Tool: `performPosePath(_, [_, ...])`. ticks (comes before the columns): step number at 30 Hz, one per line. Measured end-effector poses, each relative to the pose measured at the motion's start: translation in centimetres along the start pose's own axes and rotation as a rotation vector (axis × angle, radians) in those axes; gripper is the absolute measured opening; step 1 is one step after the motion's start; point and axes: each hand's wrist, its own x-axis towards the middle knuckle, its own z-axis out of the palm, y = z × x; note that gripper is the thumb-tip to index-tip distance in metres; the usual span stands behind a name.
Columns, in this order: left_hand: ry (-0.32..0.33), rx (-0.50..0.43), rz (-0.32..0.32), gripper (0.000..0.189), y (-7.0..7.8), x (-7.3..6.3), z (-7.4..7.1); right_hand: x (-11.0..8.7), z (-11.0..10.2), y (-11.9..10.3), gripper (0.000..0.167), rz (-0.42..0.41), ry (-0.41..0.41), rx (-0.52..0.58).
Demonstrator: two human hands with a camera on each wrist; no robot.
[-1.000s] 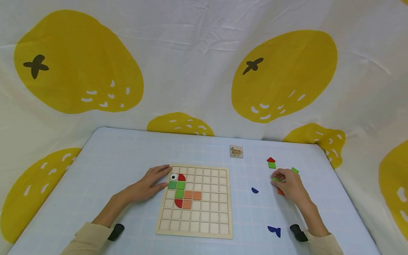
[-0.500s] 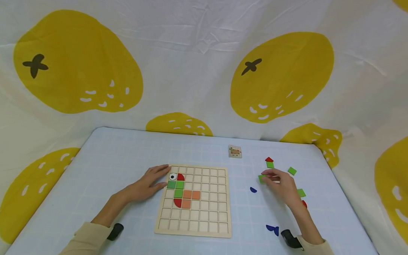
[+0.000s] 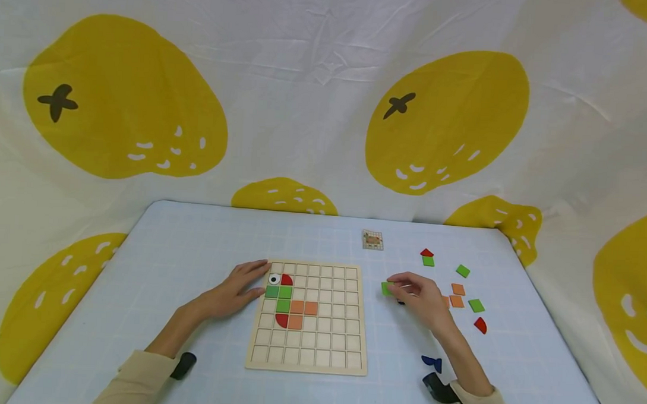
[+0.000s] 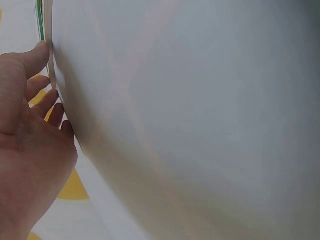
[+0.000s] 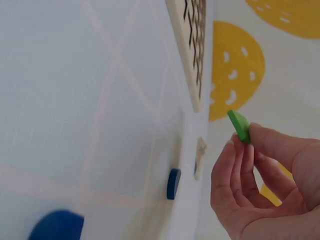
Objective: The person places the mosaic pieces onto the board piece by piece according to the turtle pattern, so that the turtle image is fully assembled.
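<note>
A wooden grid board point(image 3: 307, 368) lies mid-table, with green, orange and red pieces and an eye tile point(image 3: 274, 279) in its left cells. My left hand point(image 3: 239, 287) rests at the board's left edge, its fingers fairly straight and touching the rim. Right of the board, my right hand point(image 3: 423, 299) pinches a green square tile point(image 3: 386, 288) between thumb and fingertips. In the right wrist view that green tile point(image 5: 240, 126) is held above the table. A dark blue half-round piece point(image 3: 401, 302) lies partly hidden under the right hand.
Orange squares point(image 3: 457, 301), loose green squares point(image 3: 477, 305) and a red quarter-round piece point(image 3: 480, 325) lie at the right. A red triangle point(image 3: 427, 252) touches another green square point(image 3: 428, 261). Blue pieces point(image 3: 432, 364) lie nearer the front. A small picture card point(image 3: 372, 240) sits at the back.
My right hand has moved left from the loose pieces toward the board with the green square tile, uncovering the orange squares. The left hand stays at the board's edge.
</note>
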Motion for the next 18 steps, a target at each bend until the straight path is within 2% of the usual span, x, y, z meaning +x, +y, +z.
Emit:
performPosePath(8, [0.004,0.005,0.007,0.062,-0.1,0.1,-0.2,-0.5,2.9,-1.3,0.020,-0.036,-0.089,0.079])
performPosePath(18, [0.011,-0.013,0.010,0.062,0.0,0.1,-0.3,-0.9,6.3,-3.4,0.017,-0.125,-0.218,0.144])
